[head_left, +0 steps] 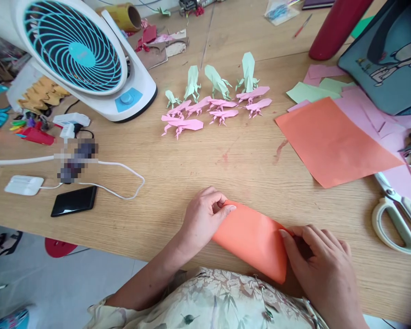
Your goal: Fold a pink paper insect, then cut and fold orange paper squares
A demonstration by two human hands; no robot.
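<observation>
A folded orange paper sheet [251, 237] lies at the near edge of the wooden table [178, 164]. My left hand [205, 214] pinches its upper left corner between thumb and fingers. My right hand [317, 260] pinches its right corner, fingers curled over the fold. The paper bows up between the two hands. Beyond them stand rows of small folded paper figures, pink ones [208, 109] in front and pale green ones [219, 80] behind.
A flat orange sheet [332, 141] lies on pink and green sheets [373, 114] at the right, with white-handled scissors [397, 214] near them. A white and teal fan [82, 50], a black phone [73, 201], cables and a red bottle [335, 27] stand around.
</observation>
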